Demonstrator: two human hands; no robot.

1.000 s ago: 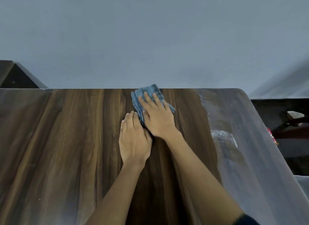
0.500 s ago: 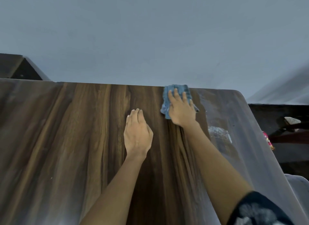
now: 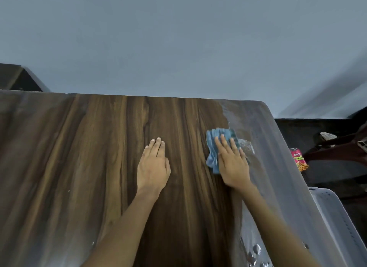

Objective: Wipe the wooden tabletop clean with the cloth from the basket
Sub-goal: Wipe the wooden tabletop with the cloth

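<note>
A dark wooden tabletop (image 3: 79, 167) fills the lower view. My right hand (image 3: 233, 163) presses flat on a crumpled blue cloth (image 3: 213, 145) right of the table's middle, fingers spread over it. Just right of the cloth is a wet, shiny patch (image 3: 246, 145). My left hand (image 3: 154, 165) lies flat on the bare wood to the left of the cloth, palm down, fingers together, holding nothing.
A pale plastic basket (image 3: 337, 217) stands beside the table's right edge, low in view. A red snack packet (image 3: 299, 159) and dark furniture lie on the floor to the right. Water drops (image 3: 256, 251) sit near the front right. A grey wall is behind.
My right hand has slid the cloth from the far middle edge to the right and back toward me. My left hand has stayed flat in about the same place.
</note>
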